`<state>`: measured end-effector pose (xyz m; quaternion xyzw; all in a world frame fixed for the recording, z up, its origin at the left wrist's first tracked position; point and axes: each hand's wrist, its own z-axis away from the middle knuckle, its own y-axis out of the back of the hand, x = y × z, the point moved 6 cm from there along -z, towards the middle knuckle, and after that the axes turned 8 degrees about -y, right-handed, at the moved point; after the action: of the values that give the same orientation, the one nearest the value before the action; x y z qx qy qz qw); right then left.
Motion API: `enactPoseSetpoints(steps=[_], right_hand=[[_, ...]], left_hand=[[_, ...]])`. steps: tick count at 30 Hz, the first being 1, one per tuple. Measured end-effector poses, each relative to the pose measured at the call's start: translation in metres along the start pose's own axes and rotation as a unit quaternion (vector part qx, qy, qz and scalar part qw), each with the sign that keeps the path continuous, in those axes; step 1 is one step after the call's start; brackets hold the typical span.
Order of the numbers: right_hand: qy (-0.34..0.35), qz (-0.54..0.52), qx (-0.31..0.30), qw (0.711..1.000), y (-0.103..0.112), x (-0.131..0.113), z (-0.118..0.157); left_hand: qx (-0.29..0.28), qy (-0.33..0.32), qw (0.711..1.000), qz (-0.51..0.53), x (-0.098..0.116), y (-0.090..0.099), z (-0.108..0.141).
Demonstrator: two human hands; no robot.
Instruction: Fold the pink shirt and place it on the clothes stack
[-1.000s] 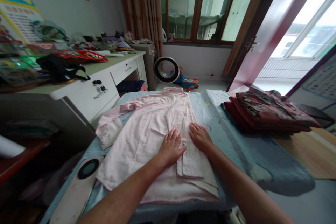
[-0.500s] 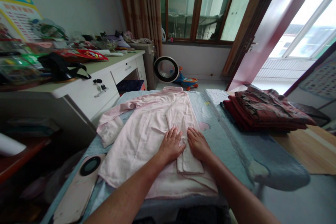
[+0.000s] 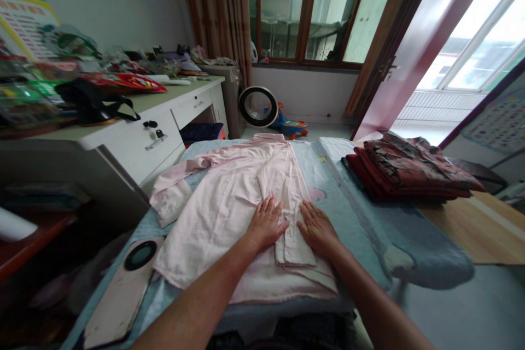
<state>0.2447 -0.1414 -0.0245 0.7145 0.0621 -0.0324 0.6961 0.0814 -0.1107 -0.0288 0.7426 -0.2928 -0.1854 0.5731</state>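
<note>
A pale pink long-sleeved shirt (image 3: 217, 202) lies spread on a blue cloth-covered surface (image 3: 348, 240), its collar at the far end. Its right side is folded inward, with that sleeve lying lengthwise and the cuff near the hem. The other sleeve is bent out at the left. My left hand (image 3: 266, 221) rests flat on the shirt beside the folded sleeve, fingers stretched out. Flat on the folded right edge lies my right hand (image 3: 319, 227), fingers extended. Neither hand grasps anything.
Folded dark red clothes (image 3: 406, 169) are stacked at the right, by a wooden board (image 3: 471, 229). A pinkish flat object with a black ring (image 3: 118, 301) lies at the near left. A cluttered white desk (image 3: 139, 142) stands at the left.
My right hand has slid a little to the right, away from the folded sleeve toward the shirt's edge. My left hand has barely moved. The view has shifted slightly.
</note>
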Motion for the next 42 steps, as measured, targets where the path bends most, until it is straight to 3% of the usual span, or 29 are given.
enactPoseSetpoints(steps=[7,12,17,30,34,38,42], right_hand=[[-0.039,0.002,-0.043,0.998,0.012,0.007,0.011],[-0.005,-0.037,0.028,0.999,0.022,-0.012,0.009],[0.03,-0.058,0.047,0.997,0.009,-0.029,0.019],[-0.009,-0.026,0.023,0.999,0.006,-0.005,0.045],[-0.007,-0.029,0.036,0.999,0.008,-0.006,0.046],[0.005,-0.036,0.067,0.997,0.009,-0.005,0.046],[0.004,-0.063,0.097,0.993,0.009,-0.006,0.045]], left_hand=[[-0.006,-0.004,1.0,0.0,0.001,0.002,0.0],[-0.006,0.003,1.0,0.016,0.001,0.005,0.0],[-0.009,0.005,1.0,0.02,0.001,0.005,-0.001],[-0.011,0.005,1.0,0.025,0.002,0.009,-0.001],[-0.042,0.01,0.998,0.046,0.013,0.016,0.006],[-0.097,-0.03,0.99,0.1,0.035,0.016,0.025],[-0.08,-0.034,0.992,0.092,0.045,0.017,0.042]])
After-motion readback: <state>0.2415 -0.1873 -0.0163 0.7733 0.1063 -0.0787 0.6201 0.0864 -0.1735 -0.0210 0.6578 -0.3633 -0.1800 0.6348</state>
